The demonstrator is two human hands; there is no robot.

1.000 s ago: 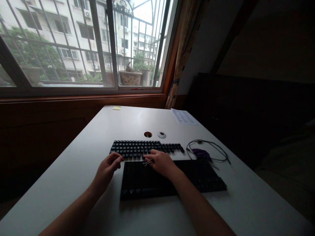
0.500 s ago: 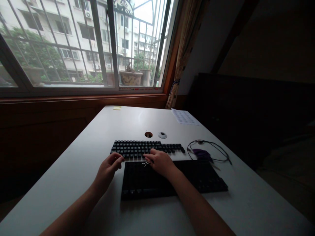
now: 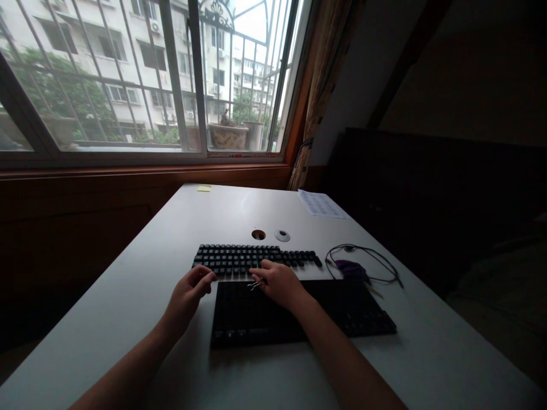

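Observation:
A black keyboard [image 3: 333, 310] lies on the white table [image 3: 128, 273], most of its top bare, with a few keycaps [image 3: 228, 335] at its near left corner. Just behind it, loose black keycaps [image 3: 233, 256] are laid out in rows. My right hand [image 3: 277, 282] is closed around a wire keycap puller [image 3: 255, 284], whose wire ends stick out to the left above the keyboard's far edge. Beside the keyboard's far left corner, my left hand [image 3: 192, 287] has its fingers curled and thumb and fingertips together. Whatever it may hold is too small to make out.
To the right lie a coiled black cable [image 3: 384, 262] and a dark purple cloth-like piece [image 3: 350, 269]. Behind the keycaps are a round hole [image 3: 258, 234] and its grey cover [image 3: 282, 236]. Printed paper [image 3: 321, 204] and yellow notes [image 3: 204, 188] lie at the far edge.

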